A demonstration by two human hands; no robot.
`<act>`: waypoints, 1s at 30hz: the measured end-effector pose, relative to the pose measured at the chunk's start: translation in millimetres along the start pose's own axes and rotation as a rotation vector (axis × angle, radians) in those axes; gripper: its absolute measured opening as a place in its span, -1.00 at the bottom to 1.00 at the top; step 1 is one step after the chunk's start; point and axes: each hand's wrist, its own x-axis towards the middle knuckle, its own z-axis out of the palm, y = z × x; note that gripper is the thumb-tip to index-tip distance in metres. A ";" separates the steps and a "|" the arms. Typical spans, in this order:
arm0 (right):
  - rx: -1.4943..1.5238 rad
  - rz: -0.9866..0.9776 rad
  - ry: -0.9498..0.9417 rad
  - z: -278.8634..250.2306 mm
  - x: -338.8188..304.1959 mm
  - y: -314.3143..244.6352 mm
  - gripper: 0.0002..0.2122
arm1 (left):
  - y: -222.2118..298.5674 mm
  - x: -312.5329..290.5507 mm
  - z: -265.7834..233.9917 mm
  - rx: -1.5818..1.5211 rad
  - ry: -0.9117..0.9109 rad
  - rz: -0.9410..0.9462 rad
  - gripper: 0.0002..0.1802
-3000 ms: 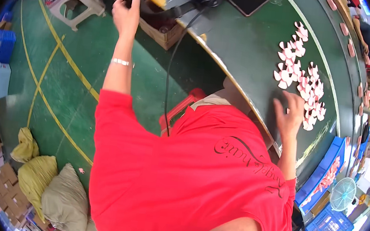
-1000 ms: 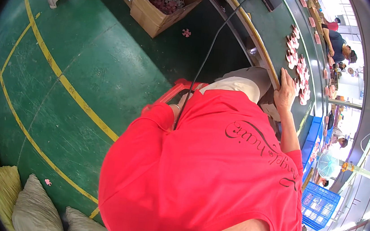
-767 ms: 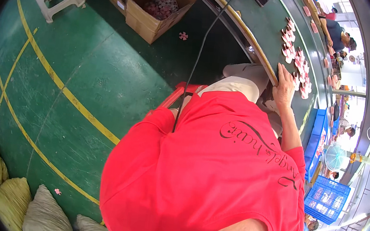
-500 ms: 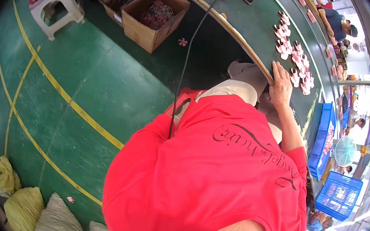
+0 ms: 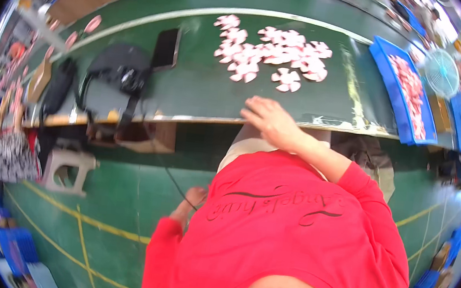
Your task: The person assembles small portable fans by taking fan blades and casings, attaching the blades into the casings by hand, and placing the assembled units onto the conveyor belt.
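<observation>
My right hand (image 5: 269, 120) lies palm down at the front edge of the green worktable (image 5: 202, 93), fingers stretched out and holding nothing. Just beyond its fingertips is a single pink piece (image 5: 286, 79) with petal-like lobes. More of these pale pink pieces (image 5: 282, 48) are spread in a loose, overlapping cluster farther back. Down at my left side, below table height, hangs my left hand (image 5: 196, 196), next to a thin dark cable (image 5: 168, 174). Its fingers are small and partly hidden against my red shirt, so their grip does not show.
A blue crate (image 5: 382, 59) of pink pieces stands on the table's right end. A phone (image 5: 166, 49) and a black bag (image 5: 117, 70) lie to the left. Past them are a pale stool (image 5: 74, 164) and another person (image 5: 11, 149). A fan (image 5: 441, 70) stands at far right.
The view has swung from the floor at the left round to face the table. My right hand stays by the table edge, fingers reaching slightly over the top. My left hand has come into sight.
</observation>
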 end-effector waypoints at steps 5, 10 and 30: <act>0.115 0.104 0.333 -30.3 -20.8 37.3 -0.75 | -63.5 -54.9 -85.3 -1.025 0.281 -0.833 -0.91; -0.054 0.591 0.436 -69.6 -37.3 145.3 -0.75 | 10.4 -49.2 -202.6 -0.306 1.512 -0.722 -0.84; -0.146 0.867 0.347 -49.0 -7.9 252.0 -0.74 | 385.5 252.1 -210.4 0.231 0.402 0.640 -0.49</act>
